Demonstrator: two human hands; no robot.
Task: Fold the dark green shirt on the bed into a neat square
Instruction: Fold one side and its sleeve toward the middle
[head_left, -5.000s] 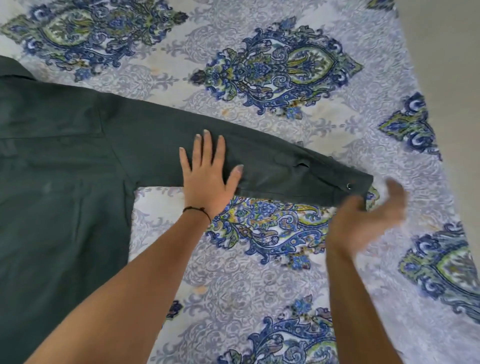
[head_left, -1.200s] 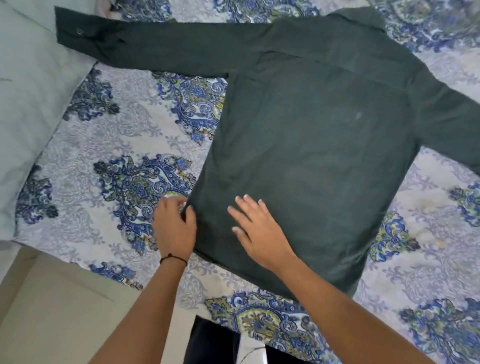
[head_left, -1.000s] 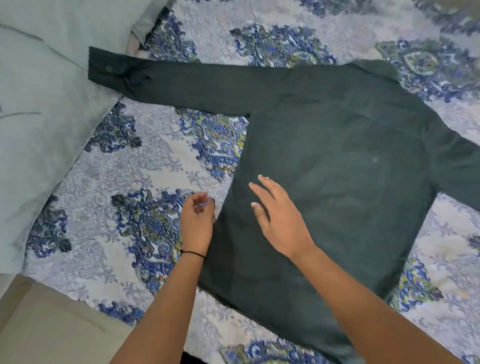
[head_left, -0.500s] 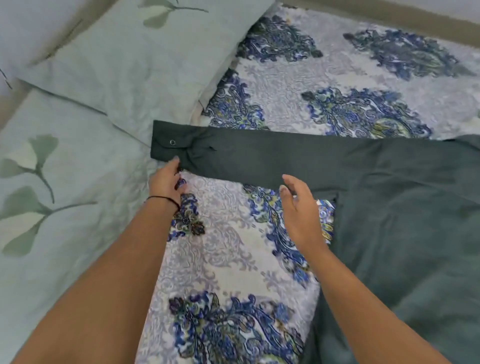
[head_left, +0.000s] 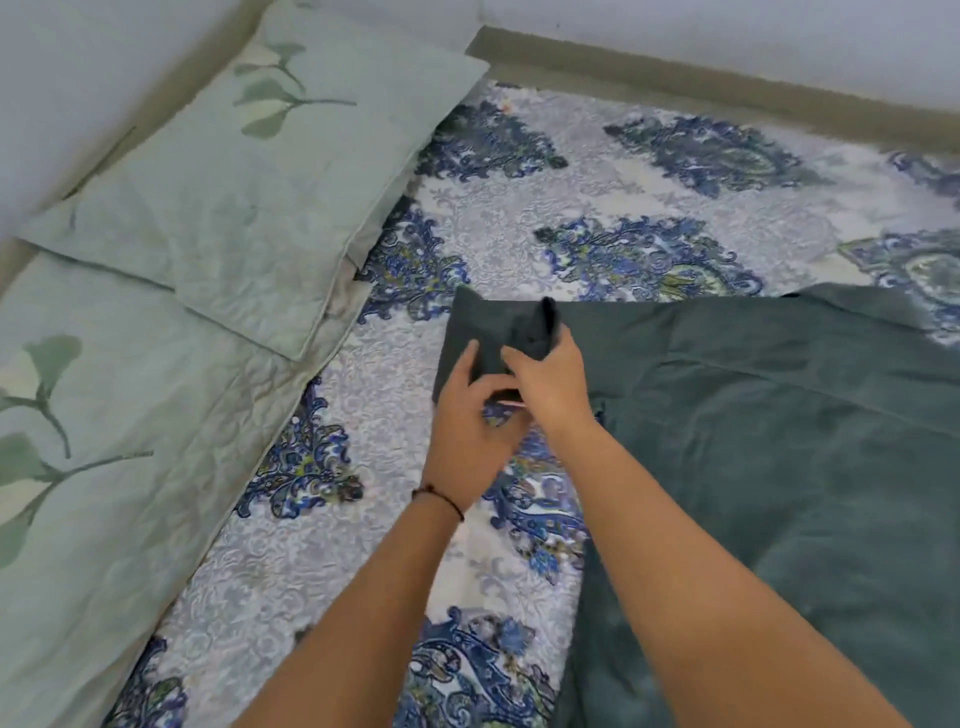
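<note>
The dark green shirt (head_left: 779, 441) lies flat on the patterned bedsheet (head_left: 363, 519), its body filling the right half of the view. Its left sleeve (head_left: 478, 327) is doubled back toward the body, the cuff end bunched upward. My left hand (head_left: 470, 410), with a thin cord bracelet at the wrist, grips the folded sleeve from below. My right hand (head_left: 550, 384) pinches the bunched cuff just beside it. The two hands touch each other over the sleeve.
Two pale green pillows with leaf prints, the far pillow (head_left: 249, 192) and the near pillow (head_left: 104, 467), lie along the left side of the bed. A wall and a beige strip (head_left: 675, 88) border the bed's far edge.
The sleeve lay stretched out toward the pillows half a second ago; now both hands have drawn its cuff end back toward the shirt body. My view has shifted left.
</note>
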